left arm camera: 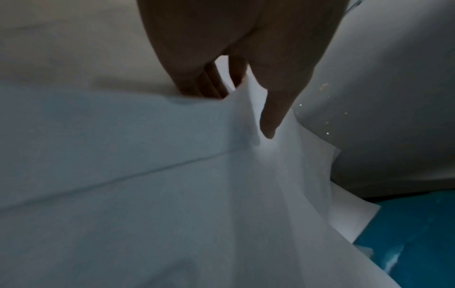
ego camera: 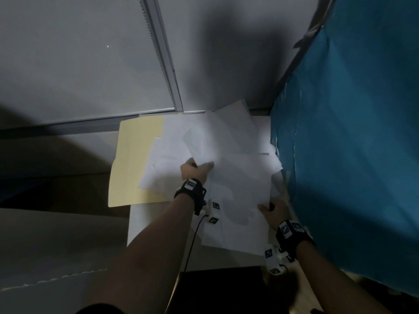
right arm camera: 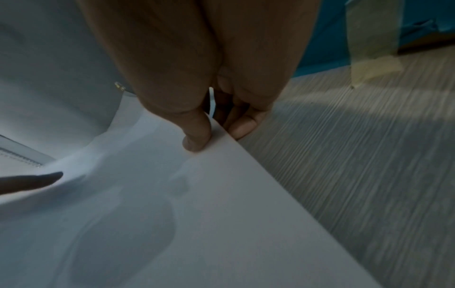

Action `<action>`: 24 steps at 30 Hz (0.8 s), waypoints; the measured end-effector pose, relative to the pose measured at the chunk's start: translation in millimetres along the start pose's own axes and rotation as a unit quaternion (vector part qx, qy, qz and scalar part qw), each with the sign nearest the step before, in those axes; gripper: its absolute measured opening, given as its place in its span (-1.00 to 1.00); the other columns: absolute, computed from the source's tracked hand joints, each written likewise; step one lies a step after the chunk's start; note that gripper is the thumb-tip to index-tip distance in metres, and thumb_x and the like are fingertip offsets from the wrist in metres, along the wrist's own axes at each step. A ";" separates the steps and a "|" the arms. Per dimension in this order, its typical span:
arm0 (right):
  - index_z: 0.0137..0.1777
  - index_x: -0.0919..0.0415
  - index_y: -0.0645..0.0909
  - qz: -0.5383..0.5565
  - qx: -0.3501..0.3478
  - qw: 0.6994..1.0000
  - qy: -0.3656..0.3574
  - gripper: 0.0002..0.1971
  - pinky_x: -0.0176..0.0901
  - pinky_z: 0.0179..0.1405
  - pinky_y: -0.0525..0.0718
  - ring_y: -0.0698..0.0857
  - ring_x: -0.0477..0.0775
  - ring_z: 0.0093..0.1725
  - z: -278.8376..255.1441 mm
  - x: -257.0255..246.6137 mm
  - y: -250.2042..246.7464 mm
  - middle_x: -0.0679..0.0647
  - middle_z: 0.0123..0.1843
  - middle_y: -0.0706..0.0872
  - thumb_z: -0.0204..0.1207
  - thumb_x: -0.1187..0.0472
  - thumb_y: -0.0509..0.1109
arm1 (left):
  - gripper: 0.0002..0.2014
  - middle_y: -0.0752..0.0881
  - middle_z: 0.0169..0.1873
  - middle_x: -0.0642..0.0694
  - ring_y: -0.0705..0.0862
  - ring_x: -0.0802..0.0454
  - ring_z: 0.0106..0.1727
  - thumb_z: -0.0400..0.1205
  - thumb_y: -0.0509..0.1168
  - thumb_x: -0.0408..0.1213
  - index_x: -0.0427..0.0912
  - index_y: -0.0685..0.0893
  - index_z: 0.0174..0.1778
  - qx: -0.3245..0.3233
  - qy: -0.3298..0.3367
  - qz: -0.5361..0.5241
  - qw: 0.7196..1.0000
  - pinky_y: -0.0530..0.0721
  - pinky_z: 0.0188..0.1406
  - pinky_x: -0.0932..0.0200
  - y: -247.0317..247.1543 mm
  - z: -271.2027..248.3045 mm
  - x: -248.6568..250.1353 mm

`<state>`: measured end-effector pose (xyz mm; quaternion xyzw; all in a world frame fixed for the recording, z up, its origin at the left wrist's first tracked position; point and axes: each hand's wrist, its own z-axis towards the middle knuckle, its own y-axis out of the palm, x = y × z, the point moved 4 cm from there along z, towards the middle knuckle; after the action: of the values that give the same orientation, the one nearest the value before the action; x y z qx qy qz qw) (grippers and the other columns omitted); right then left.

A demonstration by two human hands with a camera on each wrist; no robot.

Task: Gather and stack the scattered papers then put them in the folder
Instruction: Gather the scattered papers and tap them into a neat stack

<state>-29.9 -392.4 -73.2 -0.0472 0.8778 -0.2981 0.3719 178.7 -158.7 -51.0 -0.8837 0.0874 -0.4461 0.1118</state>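
Thumb-and-finger grip of each hand pinches papers (ego camera: 238, 177): left hand (ego camera: 196, 169), right hand (ego camera: 275, 210).

One manila folder (ego camera: 131, 164), two hands, and several overlapping white papers (ego camera: 238, 182), exact count indeterminable.

The scene is dimly lit throughout, and a broad dark shadow (ego camera: 226, 48) is cast across the wall (ego camera: 79, 53). Both wrist views are softened by blur and noise, and straight edges are bent by wide-angle distortion.
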 end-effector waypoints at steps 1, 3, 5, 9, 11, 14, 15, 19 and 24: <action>0.32 0.34 0.69 -0.001 -0.008 1.000 -0.006 -0.67 -0.18 -0.02 0.59 0.68 0.08 -0.01 -0.2 1.8 0.4 0.24 0.19 0.79 0.63 0.18 0.47 | -0.56 0.88 -0.08 -0.11 0.88 -0.19 -0.01 0.36 0.71 -0.16 -0.20 0.77 0.10 -0.002 0.011 -0.008 1.000 0.88 0.05 -0.11 3.8 -1.5 3.1; 0.32 0.32 0.72 0.004 -0.016 1.000 -0.019 -0.68 -0.20 -0.03 0.61 0.71 0.08 -0.01 -2.6 0.0 -0.4 0.22 0.18 0.80 0.64 0.18 0.46 | -0.35 0.80 0.16 -0.21 0.81 -0.30 0.21 0.41 0.69 -0.17 -0.20 0.58 0.35 -0.004 0.009 0.004 1.000 0.82 0.25 -0.26 10.4 -2.6 6.2; 0.34 0.30 0.71 0.024 -0.019 0.999 -0.017 -0.69 -0.20 0.02 0.62 0.71 0.08 0.02 -4.4 0.6 -2.2 0.19 0.20 0.80 0.65 0.21 0.43 | -0.10 0.67 0.41 -0.30 0.70 -0.36 0.39 0.39 0.68 -0.10 -0.19 0.37 0.59 -0.010 -0.002 0.032 0.999 0.74 0.38 -0.33 13.8 -3.4 4.5; 0.39 0.21 0.65 0.073 0.035 0.996 -0.026 -0.71 -0.09 0.17 0.63 0.69 0.13 0.12 -6.8 -1.3 -16.2 0.17 0.29 0.71 0.70 0.27 0.34 | -0.35 0.81 0.24 -0.27 0.81 -0.31 0.25 0.42 0.65 -0.21 -0.31 0.64 0.42 0.009 0.044 -0.027 0.999 0.80 0.30 -0.28 -3.8 -11.3 0.4; 0.43 0.16 0.63 0.079 0.065 0.994 -0.042 -0.67 -0.05 0.23 0.64 0.70 0.15 0.15 -3.9 -8.7 -23.6 0.17 0.29 0.71 0.70 0.29 0.31 | -0.60 0.85 0.15 -0.32 0.84 -0.31 0.18 0.58 0.57 -0.32 -0.41 0.75 0.29 0.054 0.053 -0.053 0.996 0.81 0.22 -0.16 -32.3 -20.5 -7.5; 0.55 0.17 0.54 0.062 0.103 0.990 -0.078 -0.58 0.02 0.40 0.61 0.67 0.14 0.33 10.6 -28.4 -31.0 0.14 0.39 0.68 0.70 0.31 0.29 | -0.64 0.81 0.21 -0.45 0.80 -0.39 0.24 0.67 0.50 -0.33 -0.50 0.73 0.30 0.125 0.049 0.015 0.991 0.68 0.12 -0.01 -84.9 -36.8 -35.1; 0.55 0.16 0.53 0.035 0.120 0.989 -0.083 -0.58 0.10 0.46 0.58 0.63 0.19 0.42 18.0 -36.6 -32.6 0.18 0.45 0.65 0.70 0.27 0.29 | -0.62 0.79 0.26 -0.46 0.77 -0.43 0.29 0.69 0.47 -0.32 -0.49 0.71 0.34 0.136 0.046 0.049 0.988 0.65 0.15 -0.03 -100.0 -41.5 -47.7; 0.45 0.31 0.49 -0.088 0.131 0.985 -0.063 -0.65 0.05 0.49 0.42 0.48 0.28 0.42 56.5 -72.2 -30.8 0.29 0.43 0.53 0.69 0.27 0.30 | -0.61 0.76 0.31 -0.42 0.72 -0.43 0.32 0.70 0.45 -0.31 -0.34 0.66 0.44 0.119 0.039 0.109 0.986 0.61 0.22 -0.12 -135.1 -60.7 -93.8; 0.50 0.21 0.38 -0.234 0.082 0.968 -0.028 -0.15 0.18 0.35 0.55 0.50 0.30 0.40 72.6 -89.9 -11.4 0.21 0.46 0.43 0.36 -0.28 0.56 | -0.47 0.78 0.29 -0.34 0.75 -0.37 0.30 0.61 0.58 -0.27 -0.26 0.64 0.49 0.086 0.043 0.087 0.992 0.72 0.26 -0.31 -141.8 -68.4 -119.7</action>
<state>82.6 -409.8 -50.4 -0.2292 0.8044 -0.4462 0.3185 61.0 -0.3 -64.5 -0.8400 0.1296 -0.4778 0.2220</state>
